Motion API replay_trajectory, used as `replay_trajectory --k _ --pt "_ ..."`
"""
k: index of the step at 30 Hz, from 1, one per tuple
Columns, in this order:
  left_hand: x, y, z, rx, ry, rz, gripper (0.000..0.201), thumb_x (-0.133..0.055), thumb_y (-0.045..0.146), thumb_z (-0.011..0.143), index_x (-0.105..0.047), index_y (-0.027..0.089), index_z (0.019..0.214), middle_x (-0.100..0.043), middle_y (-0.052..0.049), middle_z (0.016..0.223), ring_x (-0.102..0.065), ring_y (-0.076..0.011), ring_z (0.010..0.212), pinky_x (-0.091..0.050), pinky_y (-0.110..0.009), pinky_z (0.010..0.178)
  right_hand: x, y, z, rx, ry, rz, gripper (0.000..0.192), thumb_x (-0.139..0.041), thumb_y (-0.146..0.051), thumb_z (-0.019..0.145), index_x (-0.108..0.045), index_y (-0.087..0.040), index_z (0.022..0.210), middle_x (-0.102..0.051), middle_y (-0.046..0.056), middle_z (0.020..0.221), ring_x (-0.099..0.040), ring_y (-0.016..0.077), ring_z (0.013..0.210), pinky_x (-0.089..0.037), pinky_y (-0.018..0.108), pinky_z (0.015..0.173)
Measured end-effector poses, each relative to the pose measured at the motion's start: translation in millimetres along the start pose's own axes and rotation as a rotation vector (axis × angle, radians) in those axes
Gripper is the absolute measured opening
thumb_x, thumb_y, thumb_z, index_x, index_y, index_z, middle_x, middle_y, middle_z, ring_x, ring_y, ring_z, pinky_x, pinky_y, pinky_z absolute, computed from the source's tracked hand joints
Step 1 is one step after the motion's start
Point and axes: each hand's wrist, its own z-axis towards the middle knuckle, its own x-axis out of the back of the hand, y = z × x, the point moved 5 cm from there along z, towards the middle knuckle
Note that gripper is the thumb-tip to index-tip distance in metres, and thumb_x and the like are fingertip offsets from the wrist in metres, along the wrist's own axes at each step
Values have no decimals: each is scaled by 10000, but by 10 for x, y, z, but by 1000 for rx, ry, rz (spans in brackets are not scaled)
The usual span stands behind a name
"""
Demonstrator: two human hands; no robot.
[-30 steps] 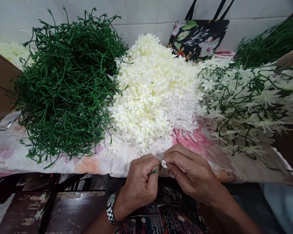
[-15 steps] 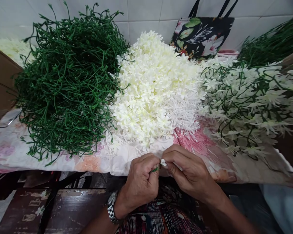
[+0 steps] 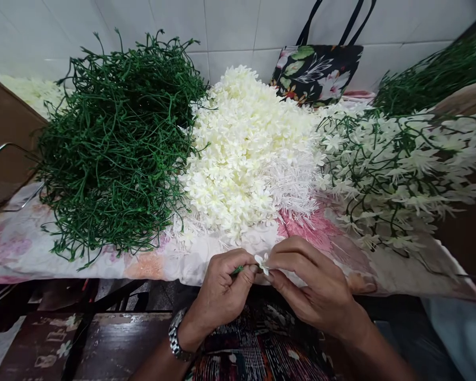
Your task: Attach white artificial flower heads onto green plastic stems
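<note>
Head view: thin green plastic stem [image 3: 238, 270] pinched in the left hand [image 3: 222, 291], lying almost level, tip pointing right into the small white fabric flower [image 3: 262, 261] nipped by the right hand [image 3: 313, 288]. Both fists curled, knuckles up, fingertips meeting just in front of the floral tablecloth [image 3: 150, 264] edge, below the white flower pile [image 3: 249, 153].

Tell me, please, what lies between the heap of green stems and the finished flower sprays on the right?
In the head view, a pile of loose white blossoms fills the stretch between the green stems and the flower sprays, on the floral cloth.
</note>
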Motion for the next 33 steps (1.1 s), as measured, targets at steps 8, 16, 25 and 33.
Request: replay_trajectory --k 8,16,25,33 --pt "-35 4 0 11 44 70 263 -414 146 810 -402 183 549 -386 48 515 -353 -89 490 -280 -200 483 -72 29 -28 15 44 9 135 -498 -26 822 -550 -150 838 -556 42 711 -533 133 655 -480 236 563" --pt "-41 -4 6 -27 112 123 262 -393 146 824 -334 196 574 -324 53 526 -319 -89 492 -263 -205 474 -172 71 -37 -55 122 42 160 -483 -30 826 -527 -183 838 -550 23 691 -536 126 639 -487 236 554" --pt "-34 10 8 -65 144 155 293 -385 115 820 -243 202 578 -257 62 522 -268 -80 479 -222 -205 451 -218 61 -39 -47 153 56 189 -485 -4 812 -538 -175 874 -551 34 720 -541 129 666 -493 247 563" --pt "-32 -30 14 -49 145 177 295 -388 129 814 -231 203 576 -258 60 519 -264 -85 484 -213 -217 460 -231 65 -38 -39 179 30 192 -486 -5 804 -558 -180 839 -580 32 714 -569 130 664 -509 248 576"
